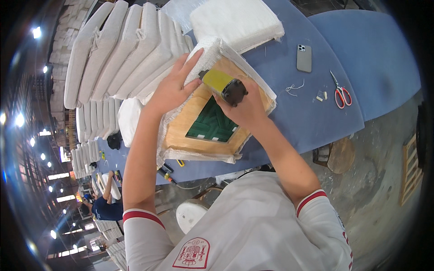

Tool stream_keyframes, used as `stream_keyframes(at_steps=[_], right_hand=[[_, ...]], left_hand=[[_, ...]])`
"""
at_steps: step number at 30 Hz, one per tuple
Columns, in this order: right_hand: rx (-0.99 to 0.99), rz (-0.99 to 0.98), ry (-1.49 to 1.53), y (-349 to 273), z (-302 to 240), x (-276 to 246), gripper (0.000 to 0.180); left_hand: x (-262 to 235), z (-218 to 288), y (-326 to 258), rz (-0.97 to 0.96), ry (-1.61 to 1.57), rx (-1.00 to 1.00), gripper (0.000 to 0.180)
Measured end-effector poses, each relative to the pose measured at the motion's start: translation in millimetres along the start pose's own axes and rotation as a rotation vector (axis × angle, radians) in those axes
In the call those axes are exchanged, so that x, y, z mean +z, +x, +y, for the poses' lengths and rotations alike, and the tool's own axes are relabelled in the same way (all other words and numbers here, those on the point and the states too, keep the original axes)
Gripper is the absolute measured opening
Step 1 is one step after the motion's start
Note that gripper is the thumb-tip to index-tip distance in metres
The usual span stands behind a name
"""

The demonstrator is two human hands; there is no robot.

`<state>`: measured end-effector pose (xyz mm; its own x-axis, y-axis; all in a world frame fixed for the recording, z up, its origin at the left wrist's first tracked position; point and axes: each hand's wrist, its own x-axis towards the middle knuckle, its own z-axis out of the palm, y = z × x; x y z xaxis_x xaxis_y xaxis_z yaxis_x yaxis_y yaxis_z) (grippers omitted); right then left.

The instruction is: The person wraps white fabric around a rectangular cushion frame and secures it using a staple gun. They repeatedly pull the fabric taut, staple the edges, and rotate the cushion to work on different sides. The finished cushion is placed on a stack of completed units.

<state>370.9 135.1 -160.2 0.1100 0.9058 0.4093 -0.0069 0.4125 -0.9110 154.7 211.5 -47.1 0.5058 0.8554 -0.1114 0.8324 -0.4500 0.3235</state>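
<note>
A chair seat pad (175, 136) lies underside up on the blue table, its plywood base showing. White woven fabric (209, 46) is folded over its edges, and green webbing (209, 121) fills the opening in the middle. My right hand (248, 105) is wrapped round a yellow and black staple gun (218, 81), whose nose is close to the upper left edge of the pad. Along that edge my left hand (174, 86) rests on the fabric with its fingers spread, the thumb beside the gun's nose.
Stacked white seat pads (122, 52) stand at the left; another pad (236, 22) lies beyond mine. On the blue table (280, 122) are a phone (304, 58), red-handled scissors (342, 96) and thread (294, 87). A stool (341, 156) stands right. A person (107, 208) works at far left.
</note>
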Motion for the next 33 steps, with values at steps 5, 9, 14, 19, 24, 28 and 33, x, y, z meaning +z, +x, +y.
stream_keyframes(at_steps=[5, 9, 14, 19, 24, 28, 33], right_hand=[[0.012, 0.012, 0.068, -11, -1, 8, 0.064], [0.033, 0.010, 0.084, -17, -2, 12, 0.066], [0.112, -0.025, -0.004, -30, 14, 21, 0.067], [0.158, -0.022, 0.017, -31, 10, 23, 0.067], [0.054, 0.052, -0.001, -32, -5, 23, 0.066], [-0.021, 0.062, 0.082, -29, -6, 29, 0.064], [0.034, -0.005, 0.021, -34, -11, 28, 0.060]], left_hand=[[-7, 18, -1, -0.052, -0.058, -0.097, 0.096], [-19, 6, -5, -0.097, -0.260, -0.068, 0.083], [-4, -38, -11, -0.025, -0.366, -0.162, 0.075], [-3, -32, -21, -0.033, -0.071, -0.042, 0.069], [-5, -16, -37, -0.004, 0.019, 0.000, 0.070], [-5, -9, -45, 0.001, 0.030, -0.003, 0.078], [-4, -5, -50, -0.003, 0.033, -0.020, 0.086]])
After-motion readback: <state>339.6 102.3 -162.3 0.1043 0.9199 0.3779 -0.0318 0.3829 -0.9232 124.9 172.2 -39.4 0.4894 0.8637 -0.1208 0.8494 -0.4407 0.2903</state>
